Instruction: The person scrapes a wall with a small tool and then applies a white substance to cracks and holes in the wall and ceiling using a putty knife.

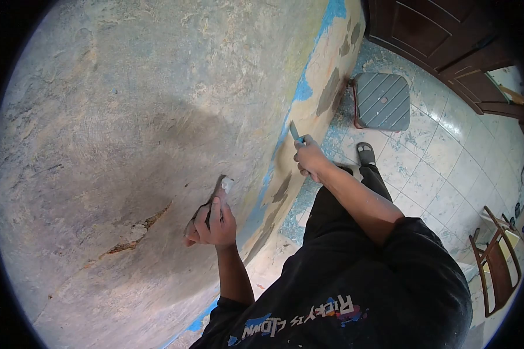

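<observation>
My left hand (214, 224) is close to the rough grey wall (157, 70), its fingers bent around a slim flat tool. A white, putty-like lump (227, 185) shows at the tool's far end; the handle is hidden by the fingers. To the right, my right hand (310, 157) grips a putty knife (295, 132) with a bluish handle. Its narrow blade points up toward the blue paint strip (280, 138) along the wall's lower part. A rough-edged crack (137, 235) with exposed brown material runs across the wall left of my left hand.
A grey-topped step stool (382, 102) stands on the tiled floor (419, 180), which is flecked with blue paint chips near the wall. Dark wooden doors (431, 35) are at the upper right. A brown wooden chair (498, 262) sits at the far right. My sandalled foot (365, 152) is below the stool.
</observation>
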### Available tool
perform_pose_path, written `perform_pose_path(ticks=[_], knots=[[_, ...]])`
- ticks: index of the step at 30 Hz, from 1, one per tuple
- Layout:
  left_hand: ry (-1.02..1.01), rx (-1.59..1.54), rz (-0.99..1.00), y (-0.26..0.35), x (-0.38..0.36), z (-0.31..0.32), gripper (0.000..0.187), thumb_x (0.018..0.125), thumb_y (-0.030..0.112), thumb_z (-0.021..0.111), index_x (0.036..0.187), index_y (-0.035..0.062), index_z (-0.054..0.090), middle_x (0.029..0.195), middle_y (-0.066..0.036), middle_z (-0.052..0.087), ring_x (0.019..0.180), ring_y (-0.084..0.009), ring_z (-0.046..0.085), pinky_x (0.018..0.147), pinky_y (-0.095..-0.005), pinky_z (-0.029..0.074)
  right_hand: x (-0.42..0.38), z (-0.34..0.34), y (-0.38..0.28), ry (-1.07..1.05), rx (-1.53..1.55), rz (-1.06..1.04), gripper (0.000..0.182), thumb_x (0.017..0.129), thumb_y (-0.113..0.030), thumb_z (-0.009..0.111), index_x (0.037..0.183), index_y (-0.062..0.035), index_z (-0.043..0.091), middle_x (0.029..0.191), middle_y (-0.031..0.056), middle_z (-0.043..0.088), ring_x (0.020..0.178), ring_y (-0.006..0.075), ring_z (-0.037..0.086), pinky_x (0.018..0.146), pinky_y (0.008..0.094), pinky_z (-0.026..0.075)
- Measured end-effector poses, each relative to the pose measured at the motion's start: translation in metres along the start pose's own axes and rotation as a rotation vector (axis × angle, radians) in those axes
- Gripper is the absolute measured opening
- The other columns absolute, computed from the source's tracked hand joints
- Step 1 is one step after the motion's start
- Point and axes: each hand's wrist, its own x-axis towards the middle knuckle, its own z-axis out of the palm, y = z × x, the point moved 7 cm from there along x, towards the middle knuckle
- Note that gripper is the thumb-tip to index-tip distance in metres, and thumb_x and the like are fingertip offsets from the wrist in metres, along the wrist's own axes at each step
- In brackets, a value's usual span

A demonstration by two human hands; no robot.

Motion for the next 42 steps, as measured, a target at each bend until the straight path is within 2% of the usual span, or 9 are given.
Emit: perform_pose_path(ticks=[8, 17, 29, 32, 35, 38, 41, 42], knots=[[-0.004, 0.009, 0.030, 0.001, 0.003, -0.001, 0.026, 0.073, 0.018, 0.089, 0.091, 0.0276, 0.073, 0.092, 0.007, 0.063, 0.088, -0.0173, 0.052, 0.076, -0.0361, 0.031, -0.012, 0.004, -0.009, 0.000, -0.091, -0.048, 0.021, 0.106, -0.028, 0.046, 0.117, -0.0109, 0.043, 0.075, 0.0065, 0.048, 0.044, 0.0118, 0.035, 0.038, 0.0290, 0.030], [-0.023, 0.009, 0.022, 0.001, 0.003, -0.003, 0.025, 0.072, 0.016, 0.088, 0.091, 0.0249, 0.074, 0.093, 0.005, 0.064, 0.085, -0.0193, 0.052, 0.076, -0.0370, 0.032, -0.009, 0.005, -0.009, 0.054, -0.096, -0.082, 0.022, 0.106, -0.028, 0.046, 0.116, -0.0093, 0.045, 0.075, 0.0062, 0.049, 0.044, 0.0125, 0.036, 0.039, 0.0302, 0.030], [0.022, -0.012, 0.025, 0.003, 0.004, -0.003, 0.025, 0.072, 0.017, 0.089, 0.091, 0.0242, 0.075, 0.091, 0.004, 0.062, 0.085, -0.0193, 0.053, 0.077, -0.0381, 0.031, -0.005, 0.007, -0.001, 0.049, -0.312, -0.170, 0.022, 0.106, -0.028, 0.045, 0.112, -0.0073, 0.045, 0.071, 0.0050, 0.048, 0.044, 0.0136, 0.041, 0.036, 0.0304, 0.033], [0.036, -0.011, 0.040, 0.006, 0.009, -0.006, 0.025, 0.073, 0.016, 0.089, 0.091, 0.0243, 0.074, 0.090, 0.005, 0.062, 0.085, -0.0189, 0.052, 0.078, -0.0372, 0.029, 0.025, -0.011, 0.004, 0.111, -0.193, -0.124, 0.029, 0.103, -0.028, 0.048, 0.110, 0.0000, 0.050, 0.086, 0.0203, 0.062, 0.059, 0.0282, 0.059, 0.050, 0.0417, 0.047], [0.037, -0.010, 0.045, 0.001, 0.001, -0.002, 0.024, 0.073, 0.016, 0.089, 0.090, 0.0250, 0.073, 0.090, 0.007, 0.062, 0.085, -0.0184, 0.052, 0.078, -0.0368, 0.028, 0.008, 0.010, 0.006, 0.088, -0.269, -0.193, 0.025, 0.105, -0.029, 0.046, 0.115, -0.0063, 0.045, 0.074, 0.0074, 0.049, 0.047, 0.0151, 0.042, 0.038, 0.0324, 0.034], [0.007, 0.006, 0.048, 0.005, 0.008, -0.005, 0.026, 0.072, 0.016, 0.089, 0.090, 0.0260, 0.073, 0.089, 0.007, 0.062, 0.085, -0.0182, 0.052, 0.078, -0.0372, 0.028, 0.007, 0.006, 0.002, 0.098, -0.272, -0.180, 0.025, 0.105, -0.029, 0.046, 0.116, -0.0065, 0.045, 0.075, 0.0076, 0.049, 0.048, 0.0149, 0.043, 0.038, 0.0323, 0.034], [0.033, -0.035, 0.030, 0.001, 0.004, -0.003, 0.027, 0.072, 0.016, 0.089, 0.090, 0.0265, 0.073, 0.089, 0.008, 0.062, 0.084, -0.0181, 0.052, 0.078, -0.0379, 0.027, 0.027, -0.009, 0.003, 0.078, -0.125, -0.070, 0.023, 0.105, -0.028, 0.046, 0.115, -0.0072, 0.044, 0.075, 0.0070, 0.049, 0.047, 0.0147, 0.042, 0.039, 0.0318, 0.034], [0.060, -0.009, 0.029, 0.002, 0.008, 0.001, 0.025, 0.073, 0.017, 0.087, 0.090, 0.0289, 0.072, 0.089, 0.009, 0.061, 0.084, -0.0182, 0.052, 0.077, -0.0383, 0.028, 0.020, -0.003, -0.005, 0.046, -0.127, -0.092, 0.022, 0.105, -0.028, 0.046, 0.114, -0.0075, 0.044, 0.075, 0.0068, 0.048, 0.047, 0.0146, 0.041, 0.039, 0.0316, 0.034]])
